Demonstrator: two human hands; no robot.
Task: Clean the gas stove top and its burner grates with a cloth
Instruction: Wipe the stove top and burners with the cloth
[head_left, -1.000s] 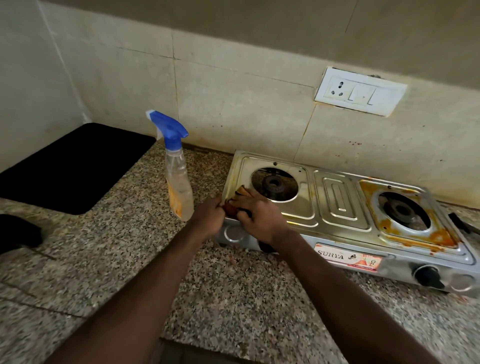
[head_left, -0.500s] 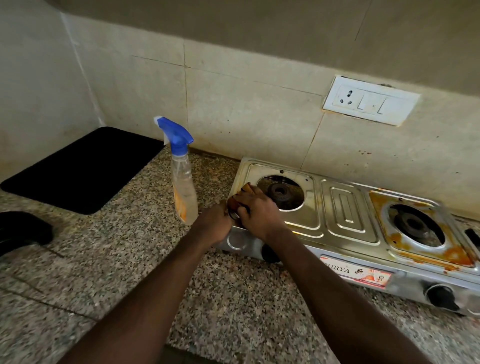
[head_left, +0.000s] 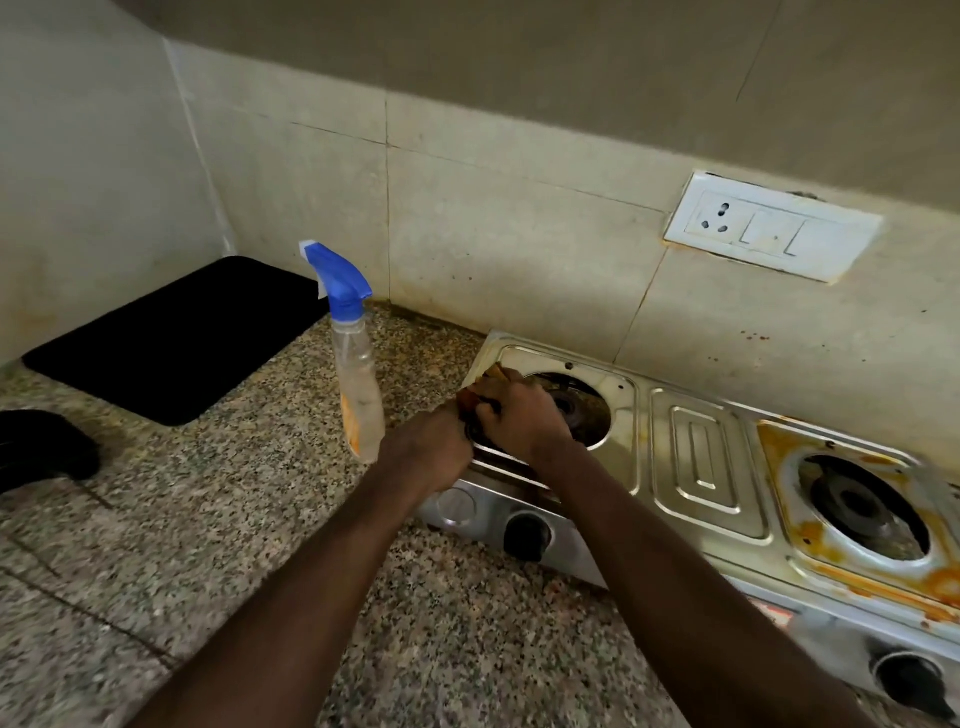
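**A:** What lies nearest?

**B:** The speckled stone surface (head_left: 208, 545). Both forearms reach across it to the stove (head_left: 701, 467). On the stove's front face sit two black knobs, the left knob (head_left: 524, 535) under the hands and the right knob (head_left: 914, 680) at the stove's right end.

**A:** And the hands?

**B:** The left hand (head_left: 431, 452) sits at the stove's front left corner with its back to the camera. Its fingers are hidden, so I cannot tell whether it grips anything. The right hand (head_left: 519, 415) is just beside it on the stove top, fingers curled round the cloth (head_left: 493, 374), at the rim of the stove's left burner (head_left: 582, 410).

**A:** How much cloth shows?

**B:** Only an orange-brown fold past the knuckles, toward the stove's back left corner.

**A:** The rest of the stove?

**B:** Steel, with orange stains ringing the right burner (head_left: 862, 504).

**A:** Farther off?

**B:** A spray bottle (head_left: 358, 384) with a blue head stands upright just left of the stove. A black mat (head_left: 182, 338) lies well left of the stove, by the wall (head_left: 519, 234). A white socket plate (head_left: 769, 228) sits on that wall, above the stove.
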